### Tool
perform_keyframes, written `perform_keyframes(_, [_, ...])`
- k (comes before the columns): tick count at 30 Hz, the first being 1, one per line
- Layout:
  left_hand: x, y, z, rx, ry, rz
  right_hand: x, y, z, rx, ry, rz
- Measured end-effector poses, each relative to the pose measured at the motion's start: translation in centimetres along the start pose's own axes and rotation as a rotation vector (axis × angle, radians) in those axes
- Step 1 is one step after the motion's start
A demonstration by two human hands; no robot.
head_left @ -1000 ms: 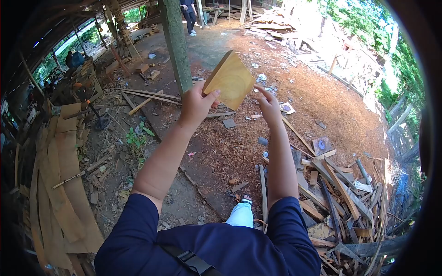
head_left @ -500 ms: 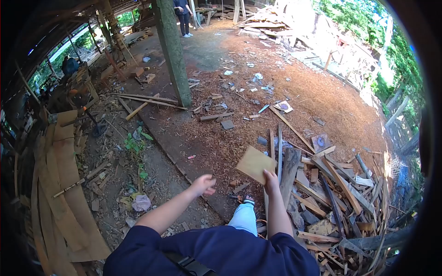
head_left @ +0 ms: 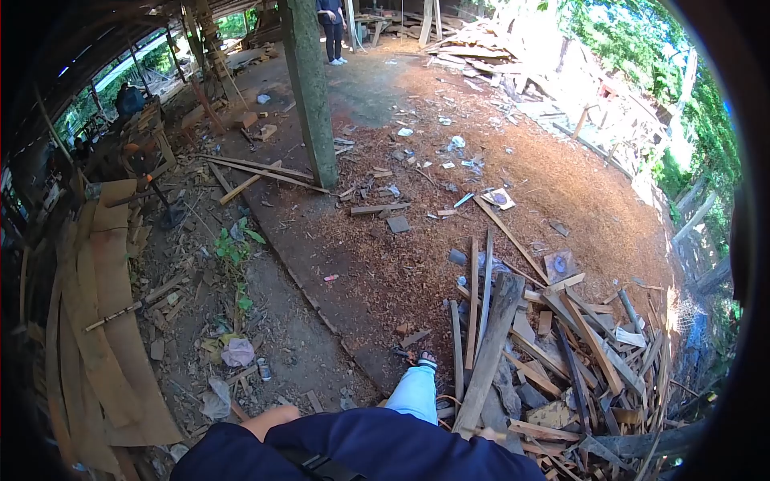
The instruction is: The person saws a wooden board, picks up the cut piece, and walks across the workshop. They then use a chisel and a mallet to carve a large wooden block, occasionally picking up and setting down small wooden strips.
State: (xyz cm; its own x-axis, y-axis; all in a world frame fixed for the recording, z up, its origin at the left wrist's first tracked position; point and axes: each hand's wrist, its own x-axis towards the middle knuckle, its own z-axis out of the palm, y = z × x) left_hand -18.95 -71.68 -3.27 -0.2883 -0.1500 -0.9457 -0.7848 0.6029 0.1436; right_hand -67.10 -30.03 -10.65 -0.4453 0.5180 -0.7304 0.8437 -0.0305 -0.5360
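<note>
Only a bit of my right hand (head_left: 486,434) shows past the dark blue shirt (head_left: 361,445), low beside the scrap wood pile. Its fingers are mostly hidden, and a pale edge by them is too small to make out. Of my left arm, a short stretch of forearm (head_left: 271,420) shows at the shirt's left side; the hand itself is hidden. A long weathered plank (head_left: 491,353) is the nearest large piece to my right hand. My foot in a sandal (head_left: 427,360), below a light blue trouser leg (head_left: 414,393), stands on the ground left of that plank.
Mixed offcuts (head_left: 593,345) are heaped at the right. Long curved boards (head_left: 108,321) lie along the left side. A post (head_left: 309,96) rises from the chip-covered ground (head_left: 385,272). Another person (head_left: 333,36) stands at the back. Litter and a small plant (head_left: 234,250) lie left of a low edge.
Both arms have dropped and drawn back towards my body. The square tan board that my right hand held out in front is no longer clearly visible. The view has shifted slightly.
</note>
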Motion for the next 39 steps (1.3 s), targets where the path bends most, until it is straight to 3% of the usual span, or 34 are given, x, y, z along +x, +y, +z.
perform_keyframes(2, [-4.5, 5.4, -5.0, -0.165, 0.195, 0.029, -1.7, -1.0, 1.3, -0.094, 0.037, 0.033])
perform_keyframes(4, [-3.1, 6.8, -6.4, -0.282, 0.319, 0.114, -4.4, -5.3, 8.3, 0.339, -0.435, -0.156])
perform_keyframes(6, [-4.0, 9.7, -8.8, -0.444, 0.331, 0.039, -2.3, -8.9, 14.4, 0.269, -0.572, -0.418])
perform_keyframes(8, [-4.1, 10.9, -9.6, -0.396, 0.39, 0.108, -11.8, -13.4, 12.5, 0.205, -0.575, -0.276])
perform_keyframes(9, [-4.1, 11.1, -10.1, -0.347, 0.472, 0.182, -11.4, -12.7, 12.1, 0.207, -0.575, -0.272])
perform_keyframes(11, [-4.7, 11.3, -10.3, -0.371, 0.453, 0.161, -9.7, -10.0, 10.4, 0.315, -0.508, -0.374])
perform_keyframes(13, [-4.0, 10.8, -9.9, -0.408, 0.446, 0.145, -7.3, -6.0, 7.5, 0.335, -0.32, -0.113])
perform_keyframes(14, [-2.9, 9.6, -8.7, -0.377, 0.411, 0.129, 2.7, -0.1, 7.9, 0.395, -0.356, -0.06])
perform_keyframes(16, [-2.6, 8.0, -6.9, -0.321, 0.339, 0.067, -2.4, -0.4, 3.2, 0.086, -0.012, 0.092])
perform_keyframes(19, [-3.9, 6.7, -5.0, -0.276, 0.254, -0.017, -3.1, -1.1, 3.5, -0.093, -0.044, 0.172])
perform_keyframes(21, [-3.7, 5.3, -3.7, -0.238, 0.196, -0.053, -4.1, -2.1, 6.0, 0.149, -0.085, 0.117])
perform_keyframes(23, [-2.2, 3.9, -2.3, -0.184, 0.182, -0.06, -0.8, -2.1, 10.3, 0.299, -0.456, -0.155])
perform_keyframes(24, [-2.3, 4.0, -2.5, -0.182, 0.185, -0.06, -7.0, -6.0, 10.8, 0.106, -0.464, -0.129])
perform_keyframes(25, [-2.3, 4.4, -2.8, -0.156, 0.214, -0.046, -6.1, -6.8, 13.5, 0.221, -0.637, -0.164])
perform_keyframes(27, [-2.8, 5.7, -3.9, -0.131, 0.236, -0.031, -10.1, -10.1, 16.1, 0.156, -0.825, -0.324])
perform_keyframes(29, [-2.8, 7.2, -5.8, -0.372, 0.208, -0.054, -16.6, -14.1, 16.4, 0.056, -0.991, -0.297])
perform_keyframes(32, [-3.3, 9.4, -7.7, -0.422, 0.347, 0.009, -23.3, -16.6, 16.6, 0.064, -1.107, -0.341])
perform_keyframes(34, [-3.9, 10.6, -8.6, -0.46, 0.344, -0.002, -25.8, -17.0, 16.6, 0.194, -1.305, -0.364])
perform_keyframes(38, [-3.1, 9.9, -8.0, -0.381, 0.371, 0.051, -26.5, -16.6, 16.1, 0.326, -1.375, -0.387])
perform_keyframes(39, [-2.9, 9.4, -7.5, -0.38, 0.37, 0.053, -25.2, -15.9, 15.6, 0.316, -1.284, -0.363])
